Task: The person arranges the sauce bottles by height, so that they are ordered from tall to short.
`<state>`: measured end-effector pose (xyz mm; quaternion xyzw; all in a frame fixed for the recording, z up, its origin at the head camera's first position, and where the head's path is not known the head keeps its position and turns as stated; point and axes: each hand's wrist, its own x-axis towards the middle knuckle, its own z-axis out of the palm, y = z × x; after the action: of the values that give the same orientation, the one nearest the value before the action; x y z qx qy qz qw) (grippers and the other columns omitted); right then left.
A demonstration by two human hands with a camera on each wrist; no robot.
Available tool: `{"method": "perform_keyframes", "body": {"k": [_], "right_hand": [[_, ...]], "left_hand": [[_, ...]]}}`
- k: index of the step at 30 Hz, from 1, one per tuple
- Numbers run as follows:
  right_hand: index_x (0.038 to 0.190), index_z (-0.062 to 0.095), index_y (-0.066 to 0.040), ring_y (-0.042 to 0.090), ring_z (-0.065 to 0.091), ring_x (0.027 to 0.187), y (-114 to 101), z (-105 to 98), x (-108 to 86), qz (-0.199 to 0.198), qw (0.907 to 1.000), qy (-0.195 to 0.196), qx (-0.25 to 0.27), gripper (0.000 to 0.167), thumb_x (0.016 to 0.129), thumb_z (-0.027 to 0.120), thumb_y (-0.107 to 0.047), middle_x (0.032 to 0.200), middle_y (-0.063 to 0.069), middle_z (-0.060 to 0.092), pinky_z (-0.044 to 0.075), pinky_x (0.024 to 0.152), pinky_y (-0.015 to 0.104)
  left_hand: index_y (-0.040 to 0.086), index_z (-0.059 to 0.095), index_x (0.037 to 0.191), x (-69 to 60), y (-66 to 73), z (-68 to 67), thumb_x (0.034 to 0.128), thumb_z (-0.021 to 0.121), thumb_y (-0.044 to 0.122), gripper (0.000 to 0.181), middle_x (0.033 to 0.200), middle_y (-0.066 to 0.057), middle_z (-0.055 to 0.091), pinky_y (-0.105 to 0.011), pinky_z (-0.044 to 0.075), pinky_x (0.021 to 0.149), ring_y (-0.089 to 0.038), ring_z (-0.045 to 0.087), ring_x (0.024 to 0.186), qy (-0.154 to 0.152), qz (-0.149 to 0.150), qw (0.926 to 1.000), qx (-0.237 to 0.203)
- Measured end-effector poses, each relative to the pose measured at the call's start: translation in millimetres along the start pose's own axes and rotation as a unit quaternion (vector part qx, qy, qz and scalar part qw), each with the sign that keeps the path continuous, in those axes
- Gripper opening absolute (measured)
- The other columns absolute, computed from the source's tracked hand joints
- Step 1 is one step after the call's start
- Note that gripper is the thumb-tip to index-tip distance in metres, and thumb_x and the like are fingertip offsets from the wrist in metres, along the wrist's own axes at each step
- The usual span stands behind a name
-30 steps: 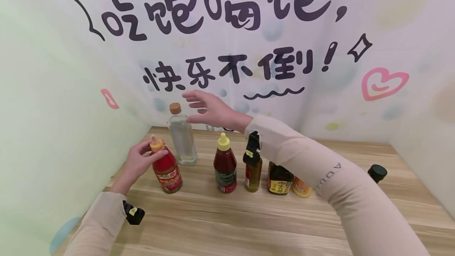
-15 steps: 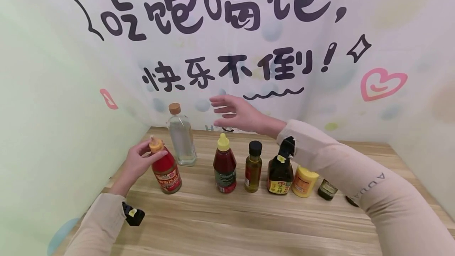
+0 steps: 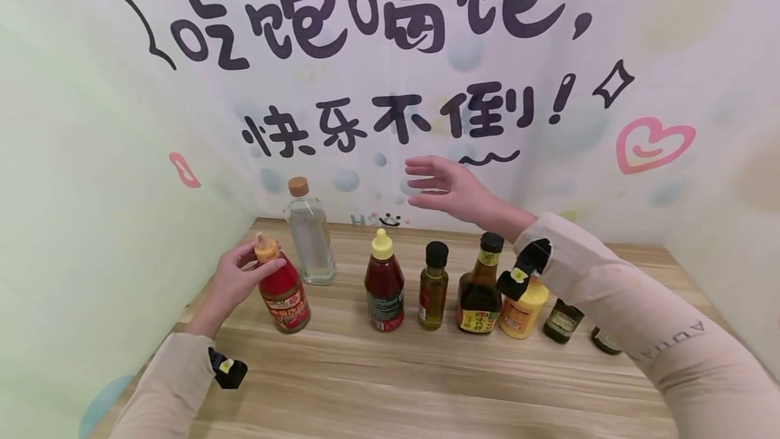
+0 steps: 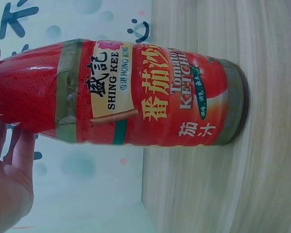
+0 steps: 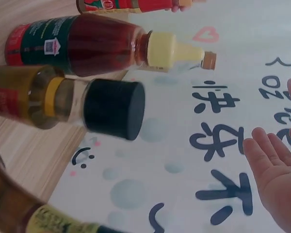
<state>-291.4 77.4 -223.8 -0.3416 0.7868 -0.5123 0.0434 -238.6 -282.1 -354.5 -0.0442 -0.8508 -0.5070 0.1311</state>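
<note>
A red tomato ketchup bottle (image 3: 285, 303) stands on the wooden table at the left, its label plain in the left wrist view. My left hand (image 3: 236, 275) holds it by the neck, just under the orange cap. My right hand (image 3: 453, 188) hovers in the air with fingers extended and touches nothing. Below it stand a small oil bottle (image 3: 433, 297) with a black cap and a dark sauce bottle (image 3: 479, 293) with a yellow label. A dark red squeeze bottle (image 3: 385, 290) with a yellow cap stands further left. Behind the ketchup is a clear glass bottle (image 3: 312, 242) with a brown cap.
A yellow container (image 3: 519, 315) and two dark green bottles (image 3: 562, 324) continue the row to the right, partly hidden by my right sleeve (image 3: 609, 303). A printed cloth backdrop (image 3: 353, 202) rises behind the wooden table (image 3: 378, 385).
My right hand has moved right through the air, from beside the clear bottle to above the oil and dark sauce bottles. The left hand keeps its hold on the ketchup bottle.
</note>
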Motion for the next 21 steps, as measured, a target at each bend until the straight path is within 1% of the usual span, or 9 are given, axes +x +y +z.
{"method": "perform_keyframes", "body": {"k": [3, 8, 12, 15, 21], "right_hand": [[0.132, 0.037, -0.005, 0.022, 0.046, 0.116, 6, -6, -6.1, 0.002, 1.0, 0.007, 0.003, 0.057, 0.082, 0.063, -0.011, 0.134, 0.009, 0.039, 0.039, 0.093, 0.035], [0.132, 0.037, -0.004, 0.024, 0.045, 0.116, 16, -12, -14.5, 0.001, 0.9999, 0.015, 0.005, 0.057, 0.082, 0.063, -0.012, 0.134, 0.011, 0.04, 0.04, 0.092, 0.036], [0.131, 0.037, -0.002, 0.025, 0.045, 0.116, 22, -16, -19.9, 0.009, 0.9996, 0.024, 0.009, 0.056, 0.082, 0.063, -0.011, 0.132, 0.013, 0.041, 0.04, 0.092, 0.036], [0.131, 0.037, -0.002, 0.024, 0.046, 0.115, 26, -16, -22.6, 0.019, 0.9994, 0.026, 0.016, 0.056, 0.082, 0.063, -0.012, 0.133, 0.012, 0.041, 0.041, 0.091, 0.034], [0.13, 0.039, -0.004, 0.023, 0.047, 0.114, 33, -9, -27.3, 0.032, 0.999, 0.021, 0.023, 0.055, 0.082, 0.064, -0.014, 0.132, 0.01, 0.042, 0.043, 0.089, 0.033]], "left_hand": [[-0.001, 0.049, 0.121, -0.6, -0.3, 0.1, 0.0816, 0.064, 0.025, 0.05, 0.114, -0.019, 0.052, -0.045, 0.041, 0.089, -0.02, 0.048, 0.1, 0.002, -0.003, 1.0, 0.0], [-0.001, 0.048, 0.123, -1.5, 1.1, 0.1, 0.0821, 0.064, 0.025, 0.051, 0.116, -0.019, 0.051, -0.045, 0.04, 0.09, -0.023, 0.047, 0.103, -0.001, -0.006, 1.0, -0.005], [0.0, 0.048, 0.123, -2.1, 2.6, -0.3, 0.0823, 0.063, 0.024, 0.05, 0.117, -0.019, 0.051, -0.044, 0.041, 0.09, -0.017, 0.047, 0.1, 0.001, -0.007, 1.0, -0.002], [0.0, 0.048, 0.123, -2.6, 3.7, -0.5, 0.0825, 0.063, 0.024, 0.049, 0.116, -0.018, 0.052, -0.043, 0.041, 0.089, -0.012, 0.048, 0.098, 0.003, -0.007, 1.0, 0.004], [0.0, 0.048, 0.123, -3.7, 4.3, 0.6, 0.083, 0.062, 0.025, 0.05, 0.116, -0.018, 0.051, -0.042, 0.042, 0.089, -0.014, 0.048, 0.099, 0.0, -0.01, 0.9999, 0.005]]}}
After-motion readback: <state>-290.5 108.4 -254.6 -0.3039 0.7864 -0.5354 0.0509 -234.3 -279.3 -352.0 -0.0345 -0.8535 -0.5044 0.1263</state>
